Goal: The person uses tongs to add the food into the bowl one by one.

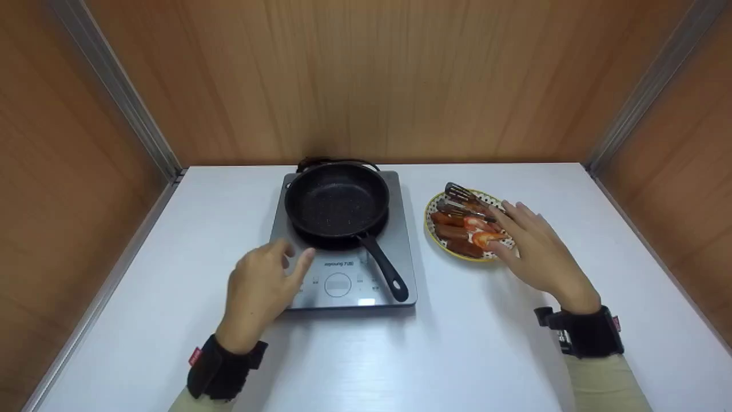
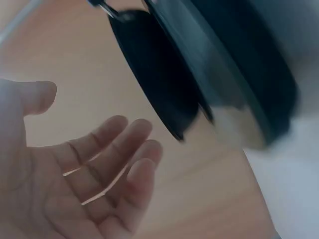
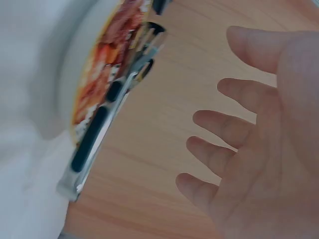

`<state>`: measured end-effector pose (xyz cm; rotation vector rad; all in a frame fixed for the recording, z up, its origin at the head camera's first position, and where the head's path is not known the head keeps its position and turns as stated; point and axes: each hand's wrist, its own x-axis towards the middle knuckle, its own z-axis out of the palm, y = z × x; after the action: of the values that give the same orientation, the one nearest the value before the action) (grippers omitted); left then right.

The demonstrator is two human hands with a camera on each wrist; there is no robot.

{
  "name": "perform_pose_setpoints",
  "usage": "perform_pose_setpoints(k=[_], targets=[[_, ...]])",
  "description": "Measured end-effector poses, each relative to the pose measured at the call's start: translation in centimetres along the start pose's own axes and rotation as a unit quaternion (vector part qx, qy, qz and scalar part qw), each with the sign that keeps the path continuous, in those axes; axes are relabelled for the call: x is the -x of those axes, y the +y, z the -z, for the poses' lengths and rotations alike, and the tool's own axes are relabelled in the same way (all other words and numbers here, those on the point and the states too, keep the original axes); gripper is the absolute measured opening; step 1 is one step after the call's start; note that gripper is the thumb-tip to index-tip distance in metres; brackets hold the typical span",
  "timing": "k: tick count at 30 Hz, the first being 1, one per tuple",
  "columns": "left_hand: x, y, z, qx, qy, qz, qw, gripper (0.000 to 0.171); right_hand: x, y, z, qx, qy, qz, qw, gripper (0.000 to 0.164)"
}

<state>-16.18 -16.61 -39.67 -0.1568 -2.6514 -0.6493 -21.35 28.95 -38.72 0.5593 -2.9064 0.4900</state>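
Note:
A black frying pan sits on a silver induction cooker, its handle slanting towards the near right. My left hand hovers beside the cooker's left front edge, fingers loosely bent and palm bare in the left wrist view. On the right is a patterned, yellow-rimmed plate bearing several sausages and red-orange food slices. Metal tongs with dark grips and slotted heads lie across the plate. Over its right side, my right hand spreads its fingers and holds nothing; it hides part of the tongs in the head view.
The white table is enclosed by wood-grain panels at the back and both sides. A dark cord lies behind the cooker. Dark wrist straps are on both arms.

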Motion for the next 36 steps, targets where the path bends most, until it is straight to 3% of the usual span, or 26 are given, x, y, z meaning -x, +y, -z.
perform_pose_setpoints(k=[4, 7, 15, 21, 29, 36], targets=[[-0.2, 2.9, -1.6, 0.009, -0.055, 0.004, 0.9984, 0.053, -1.1, -1.1, -0.1, -0.029, 0.021, 0.012, 0.999, 0.066], [-0.5, 4.8, -2.6, 0.001, -0.084, 0.015, 0.9963, 0.061, -1.7, -1.7, -0.3, -0.053, 0.015, 0.014, 0.998, 0.067], [-1.6, 7.8, -4.8, -0.036, -0.122, 0.038, 0.9911, 0.083, -2.2, -1.7, -0.9, -0.061, -0.019, -0.005, 0.998, 0.068], [-2.1, 8.6, -5.6, -0.030, -0.140, 0.041, 0.9888, 0.077, -2.3, -1.4, -1.2, -0.064, -0.020, 0.002, 0.998, 0.067], [-2.3, 8.7, -4.8, -0.005, -0.184, 0.056, 0.9813, 0.086, -2.1, -1.1, -1.3, -0.063, -0.014, 0.010, 0.998, 0.065], [-2.2, 7.7, -3.8, 0.008, -0.192, 0.069, 0.9789, 0.065, -1.9, -1.0, -1.3, -0.064, -0.010, 0.014, 0.998, 0.065]])
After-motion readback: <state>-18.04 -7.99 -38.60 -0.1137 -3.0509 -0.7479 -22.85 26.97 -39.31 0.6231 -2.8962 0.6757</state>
